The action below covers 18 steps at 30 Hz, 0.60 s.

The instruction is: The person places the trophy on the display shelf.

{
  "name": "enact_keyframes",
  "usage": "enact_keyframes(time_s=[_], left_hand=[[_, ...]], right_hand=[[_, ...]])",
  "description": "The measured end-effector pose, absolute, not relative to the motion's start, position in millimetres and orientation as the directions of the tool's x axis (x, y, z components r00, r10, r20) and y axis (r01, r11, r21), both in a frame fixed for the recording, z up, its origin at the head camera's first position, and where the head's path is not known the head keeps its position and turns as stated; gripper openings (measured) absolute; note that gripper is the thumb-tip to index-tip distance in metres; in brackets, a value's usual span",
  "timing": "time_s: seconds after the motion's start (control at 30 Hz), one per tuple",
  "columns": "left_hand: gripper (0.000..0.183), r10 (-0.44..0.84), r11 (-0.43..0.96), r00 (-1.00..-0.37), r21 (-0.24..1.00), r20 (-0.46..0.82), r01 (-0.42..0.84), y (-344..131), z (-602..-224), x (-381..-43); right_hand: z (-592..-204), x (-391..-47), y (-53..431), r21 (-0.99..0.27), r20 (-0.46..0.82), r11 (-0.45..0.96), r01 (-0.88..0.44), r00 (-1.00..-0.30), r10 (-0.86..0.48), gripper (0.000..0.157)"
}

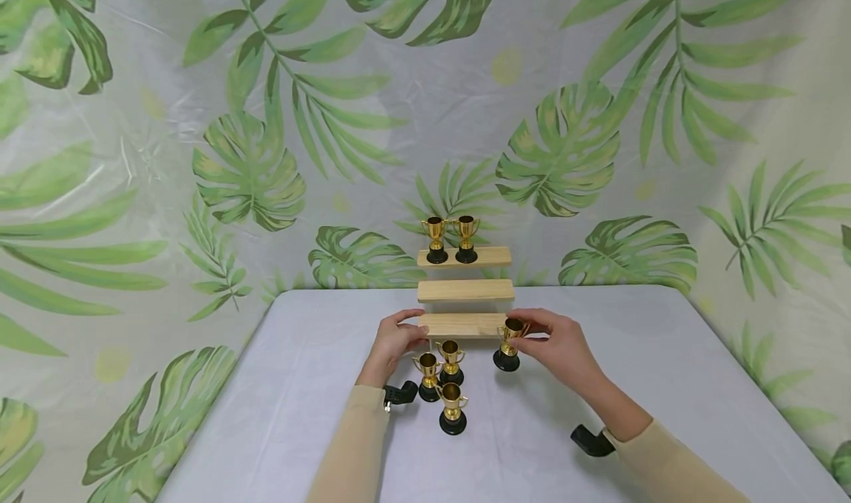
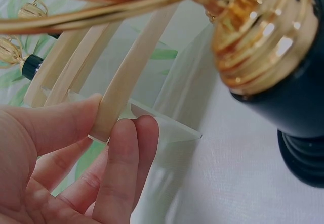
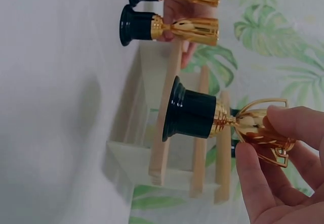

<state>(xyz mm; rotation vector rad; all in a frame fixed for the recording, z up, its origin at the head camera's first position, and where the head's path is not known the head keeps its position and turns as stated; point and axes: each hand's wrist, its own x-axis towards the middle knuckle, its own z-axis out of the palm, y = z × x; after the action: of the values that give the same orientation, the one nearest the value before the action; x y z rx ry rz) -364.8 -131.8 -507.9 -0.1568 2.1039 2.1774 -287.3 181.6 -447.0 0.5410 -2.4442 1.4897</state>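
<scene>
Over a white table [image 1: 525, 444] before leaf-print, perhaps plastic sheeting [image 1: 439, 111], right grip [image 1: 557, 334] pinches a trophy [image 3: 191, 114], left grip [image 1: 395, 338] a shelf [image 1: 462, 326].

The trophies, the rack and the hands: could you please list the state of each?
Top left trophy: upright
Top right trophy: upright
Lower left trophy: upright
Lower rear trophy: upright
Lower front trophy: upright
Held trophy: raised, slightly tilted
Rack: standing
Left hand: pinching bottom shelf at its left end
Right hand: gripping one trophy
</scene>
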Motion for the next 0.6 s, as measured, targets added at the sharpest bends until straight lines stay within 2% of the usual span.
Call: enact_keyframes(time_s=[0.6], left_hand=[[0.045, -0.001, -0.040, -0.987, 0.986, -0.161, -0.161, -132.7, -506.7, -365.0]], right_hand=[[-436.0, -300.7, 187.8, -0.792, 0.400, 0.426, -0.438, -0.899, -0.179, 0.043]])
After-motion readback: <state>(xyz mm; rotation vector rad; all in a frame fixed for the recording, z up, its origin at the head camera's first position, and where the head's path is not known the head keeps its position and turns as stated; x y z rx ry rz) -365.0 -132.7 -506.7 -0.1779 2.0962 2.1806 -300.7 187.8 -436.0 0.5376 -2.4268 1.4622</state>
